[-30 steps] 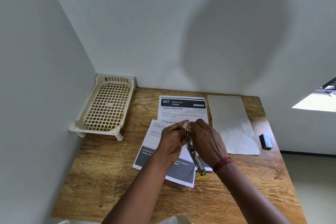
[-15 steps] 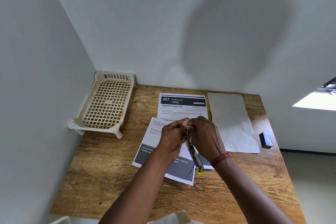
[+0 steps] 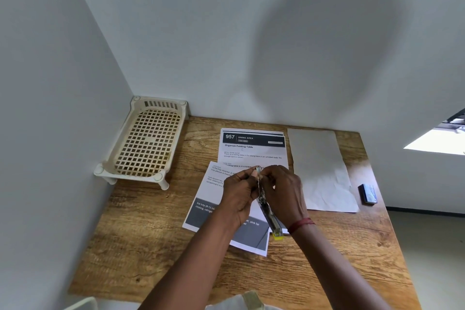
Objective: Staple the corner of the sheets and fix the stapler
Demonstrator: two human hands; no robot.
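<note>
Both hands have stayed in place above the papers since the earlier frame, with only slight finger adjustment. Wooden table (image 3: 141,241) carries a cream slatted tray (image 3: 147,143) at the back left corner, a blank sheet (image 3: 319,171), two printed sheets (image 3: 251,151) and a small dark box (image 3: 367,193). Left hand (image 3: 237,195) and right hand (image 3: 283,192) pinch the upper end of a metal stapler (image 3: 269,214), held tilted over the printed sheets, its yellow end lowest.
</note>
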